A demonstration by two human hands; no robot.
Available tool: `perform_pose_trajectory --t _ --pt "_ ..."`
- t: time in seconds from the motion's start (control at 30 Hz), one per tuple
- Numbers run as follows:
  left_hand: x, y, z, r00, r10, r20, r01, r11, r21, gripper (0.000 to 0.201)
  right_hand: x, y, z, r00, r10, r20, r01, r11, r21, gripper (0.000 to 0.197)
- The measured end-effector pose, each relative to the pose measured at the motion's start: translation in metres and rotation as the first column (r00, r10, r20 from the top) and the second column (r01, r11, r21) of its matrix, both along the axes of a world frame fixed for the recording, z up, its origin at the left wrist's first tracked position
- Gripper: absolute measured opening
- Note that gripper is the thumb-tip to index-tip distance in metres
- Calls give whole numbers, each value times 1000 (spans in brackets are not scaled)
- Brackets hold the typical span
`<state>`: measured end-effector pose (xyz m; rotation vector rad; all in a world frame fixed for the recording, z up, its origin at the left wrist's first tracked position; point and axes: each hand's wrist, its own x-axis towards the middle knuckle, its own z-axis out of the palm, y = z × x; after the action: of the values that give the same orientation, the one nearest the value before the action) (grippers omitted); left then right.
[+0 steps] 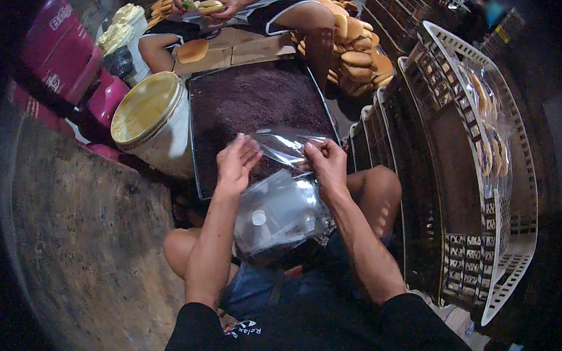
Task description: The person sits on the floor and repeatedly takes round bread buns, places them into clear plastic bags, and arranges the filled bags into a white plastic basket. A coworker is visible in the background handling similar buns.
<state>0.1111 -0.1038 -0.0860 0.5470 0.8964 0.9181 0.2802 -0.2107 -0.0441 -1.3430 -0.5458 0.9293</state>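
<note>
A thin clear plastic bag stretches between my hands, above the near part of a large tray full of dark brown sprinkles. Thumb and fingers of my right hand pinch the bag's right end. My left hand is beside its left end with the fingers stretched out, slightly blurred; nothing shows in its grip. Below both hands, over my lap, lies a stack of clear plastic bags with a round white spot on it.
At left stands a white bucket smeared with yellowish cream. Opposite, another person's hands hold a split bun; one bun lies on cardboard. Buns are heaped behind. Crates stand at right, with wrapped buns.
</note>
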Motion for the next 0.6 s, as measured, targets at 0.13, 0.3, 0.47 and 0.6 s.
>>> perform_pose_trajectory --t 0.13,0.3,0.47,0.6 --pt "-7 1 17 993 116 -35 -116 993 -3 27 -20 5 29 997 -33 68 34 999 -12 19" --pt "-36 16 24 931 361 56 -361 933 -6 36 -38 14 37 875 -89 476 -25 973 227 20" --pt "-78 48 24 817 542 -196 -500 836 226 48 -28 13 32 929 44 368 -75 995 69 36" --pt "-61 33 35 880 442 -171 -391 881 268 51 1 20 -21 606 237 759 -216 968 -130 30"
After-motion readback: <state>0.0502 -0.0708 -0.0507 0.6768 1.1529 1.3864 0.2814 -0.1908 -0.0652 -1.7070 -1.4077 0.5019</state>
